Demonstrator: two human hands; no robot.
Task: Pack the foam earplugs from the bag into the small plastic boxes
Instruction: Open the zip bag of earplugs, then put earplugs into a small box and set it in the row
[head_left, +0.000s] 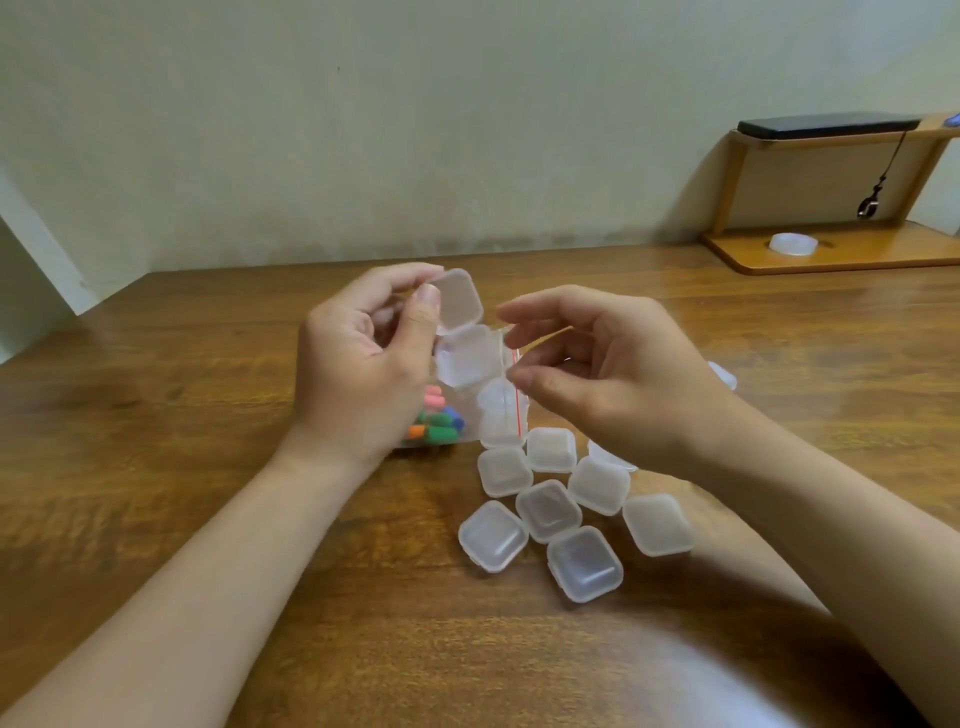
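Holding an opened, empty box (460, 332) pinched in left hand (363, 364), right hand (597, 374) loosely spread; earplugs (436, 421) remain bagged, mid-tabletop boxes (550, 499) look unfilled — barely started.

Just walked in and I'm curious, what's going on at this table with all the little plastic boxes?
A person is packing foam earplugs into small boxes. The left hand holds an open box with its lid flipped up, and the right hand hovers beside it with curled fingers, apparently empty. A clear bag of colourful earplugs lies on the wooden table under the hands. A cluster of closed boxes sits in front, looking empty.
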